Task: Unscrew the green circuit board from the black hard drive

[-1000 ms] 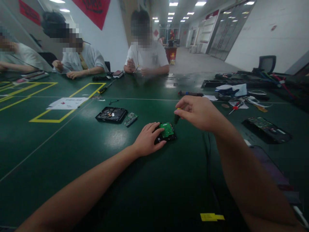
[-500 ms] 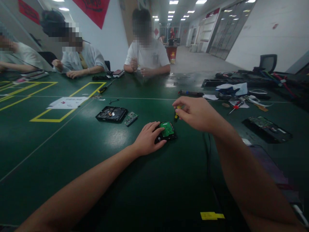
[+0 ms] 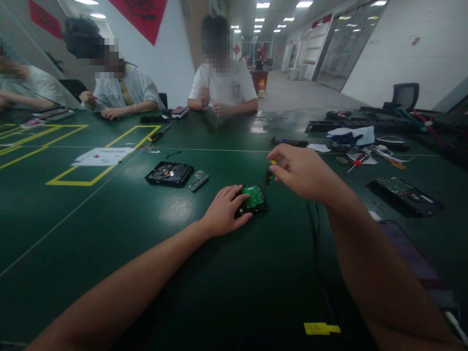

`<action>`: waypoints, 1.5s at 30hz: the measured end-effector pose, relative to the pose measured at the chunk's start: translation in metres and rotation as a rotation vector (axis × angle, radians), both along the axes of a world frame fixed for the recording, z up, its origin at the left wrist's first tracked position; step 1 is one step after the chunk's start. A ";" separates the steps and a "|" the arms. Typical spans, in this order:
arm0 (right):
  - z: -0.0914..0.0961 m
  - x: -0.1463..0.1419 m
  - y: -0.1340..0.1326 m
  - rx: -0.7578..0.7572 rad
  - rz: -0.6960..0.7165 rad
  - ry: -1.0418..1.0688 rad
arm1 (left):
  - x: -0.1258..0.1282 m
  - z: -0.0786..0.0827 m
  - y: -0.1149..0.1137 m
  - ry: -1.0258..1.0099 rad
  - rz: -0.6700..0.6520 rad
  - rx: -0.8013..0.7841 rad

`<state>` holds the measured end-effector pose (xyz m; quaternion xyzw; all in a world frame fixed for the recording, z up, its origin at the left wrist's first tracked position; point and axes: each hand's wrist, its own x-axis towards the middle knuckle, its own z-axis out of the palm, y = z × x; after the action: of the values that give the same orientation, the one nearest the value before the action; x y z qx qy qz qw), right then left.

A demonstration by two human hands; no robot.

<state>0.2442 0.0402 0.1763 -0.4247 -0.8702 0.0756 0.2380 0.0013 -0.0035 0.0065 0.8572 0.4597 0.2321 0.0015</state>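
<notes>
A hard drive [image 3: 259,206] with a green circuit board [image 3: 253,196] facing up lies on the green table. My left hand [image 3: 226,209] grips its left part, fingers over the board and thumb along the near edge. In my right hand [image 3: 292,168] is a yellow and black screwdriver [image 3: 269,176], held tilted by its handle. Its thin shaft reaches down to the right side of the board; whether the tip sits in a screw is too small to tell. Left of the drive lie a loose circuit board [image 3: 199,180] and a black drive case [image 3: 170,173].
Another drive [image 3: 404,195] lies at the right, near a red screwdriver [image 3: 358,162] and a white and blue glove [image 3: 351,135]. A dark screwdriver [image 3: 290,142] is beyond my right hand. Paper [image 3: 102,156] with small parts lies left. Several people sit across the table.
The screwdriver handle and my right hand have shifted slightly to the right, so the tool leans a little more. My left hand and the drive stay in place.
</notes>
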 end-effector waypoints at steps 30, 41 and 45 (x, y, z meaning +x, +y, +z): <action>0.000 -0.001 -0.002 -0.056 0.101 0.031 | 0.001 0.001 0.000 0.013 0.009 -0.005; 0.000 -0.004 -0.003 -0.049 0.031 0.068 | 0.001 0.002 -0.001 0.001 0.008 -0.009; 0.000 -0.002 -0.002 -0.063 0.085 0.053 | 0.000 0.002 0.000 0.016 0.010 -0.014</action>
<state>0.2424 0.0379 0.1767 -0.3925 -0.8780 0.1241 0.2442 0.0017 -0.0040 0.0084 0.8566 0.4657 0.2220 0.0027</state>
